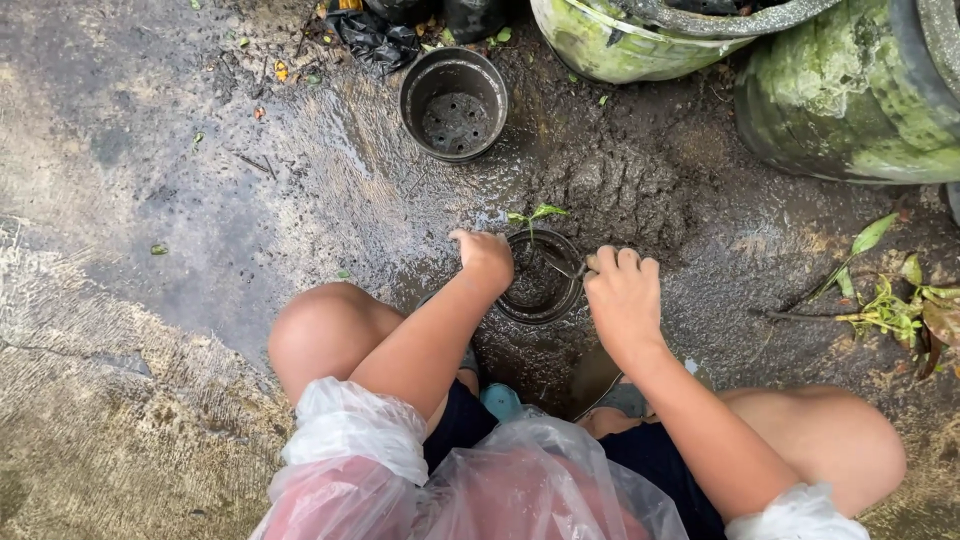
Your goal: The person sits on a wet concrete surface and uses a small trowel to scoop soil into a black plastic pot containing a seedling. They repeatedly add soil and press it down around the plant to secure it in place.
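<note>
I squat over wet ground. A small black plastic pot (545, 305) stands between my knees, filled with dark mud. A thin green seedling (533, 214) rises from its far rim. My left hand (484, 258) rests on the pot's left rim, fingers curled down into the soil. My right hand (622, 295) is at the pot's right edge, fingers bent, and seems to pinch a thin twig or stem over the pot. What lies under the fingers is hidden.
An empty black pot (455, 104) with drain holes stands farther off. A heap of wet soil (620, 185) lies beyond the small pot. Large mossy green planters (830, 110) crowd the top right. Loose plant cuttings (890, 305) lie at right.
</note>
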